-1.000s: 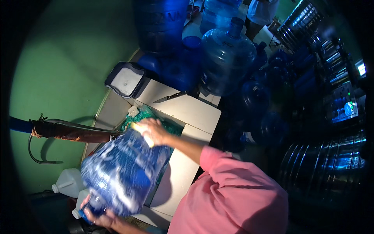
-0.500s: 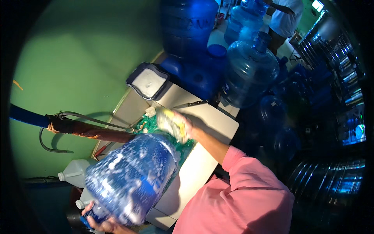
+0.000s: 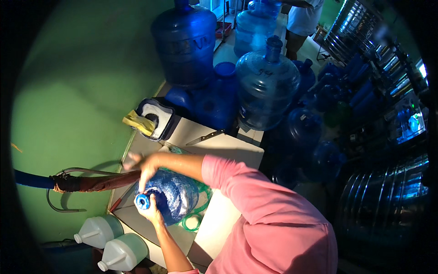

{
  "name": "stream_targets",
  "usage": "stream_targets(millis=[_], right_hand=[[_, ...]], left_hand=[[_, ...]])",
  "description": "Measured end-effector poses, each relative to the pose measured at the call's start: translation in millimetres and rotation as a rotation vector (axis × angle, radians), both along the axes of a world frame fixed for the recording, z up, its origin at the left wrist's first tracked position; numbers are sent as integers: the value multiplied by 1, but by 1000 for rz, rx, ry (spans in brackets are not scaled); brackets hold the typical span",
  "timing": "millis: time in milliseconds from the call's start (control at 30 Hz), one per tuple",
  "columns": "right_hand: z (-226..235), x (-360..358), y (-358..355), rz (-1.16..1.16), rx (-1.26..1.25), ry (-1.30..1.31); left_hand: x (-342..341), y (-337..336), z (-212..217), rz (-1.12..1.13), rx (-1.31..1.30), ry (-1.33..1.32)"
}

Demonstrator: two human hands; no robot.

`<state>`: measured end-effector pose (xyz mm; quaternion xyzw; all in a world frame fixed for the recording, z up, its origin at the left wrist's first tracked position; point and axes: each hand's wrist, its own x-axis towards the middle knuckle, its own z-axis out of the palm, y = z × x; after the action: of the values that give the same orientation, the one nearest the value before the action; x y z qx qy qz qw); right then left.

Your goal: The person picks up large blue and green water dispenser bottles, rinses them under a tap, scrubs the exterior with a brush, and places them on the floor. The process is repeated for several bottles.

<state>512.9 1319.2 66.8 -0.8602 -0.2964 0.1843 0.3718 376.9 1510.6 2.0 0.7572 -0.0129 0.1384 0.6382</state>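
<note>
A blue water jug (image 3: 177,197), streaked with soapy foam, stands tilted in the tiled trough with its neck toward me. My left hand (image 3: 153,214) is closed round that neck, just beneath the blue-rimmed mouth. Above the neck, beside the reddish-brown wrapped pipe, my right hand (image 3: 143,165) is smeared by motion, its fingers apart and nothing visible in them. Whether it touches the jug I cannot tell. A yellow scrubbing cloth (image 3: 139,122) hangs over the edge of a dark basin (image 3: 169,124) of white suds. Green netting (image 3: 200,208) lies partly under the jug.
A knife (image 3: 206,137) lies on the white ledge. The wrapped pipe (image 3: 107,181) juts in from the left wall. Two whitish jugs (image 3: 123,251) stand at lower left. Large blue jugs (image 3: 269,86) crowd the back; another person (image 3: 303,20) stands beyond them.
The soapy jug has been swung from lying sideways to neck toward me. My right hand has let go of the yellow cloth, now on the basin, and moved left to the jug's neck.
</note>
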Motion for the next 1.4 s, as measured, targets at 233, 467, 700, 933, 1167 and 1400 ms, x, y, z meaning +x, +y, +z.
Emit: stream_targets(millis=[233,467,700,933,1167,1400], right_hand=[[-32,-59,89,-458,276,22],[2,-110,101,-317,457,-48],[34,-138,107,-369,367,14],[23,-103,53,-300,45,-447],[-23,-100,71,-421,42,-147],[-31,-105,93,-313,35,-79]], left_hand=[[9,-20,-81,238,-140,-19],[8,22,-101,-333,-284,587],[-2,24,-95,-501,-606,529],[-7,16,-64,-381,-306,161],[-15,3,-74,-211,240,50],[-83,20,-90,130,839,-6]])
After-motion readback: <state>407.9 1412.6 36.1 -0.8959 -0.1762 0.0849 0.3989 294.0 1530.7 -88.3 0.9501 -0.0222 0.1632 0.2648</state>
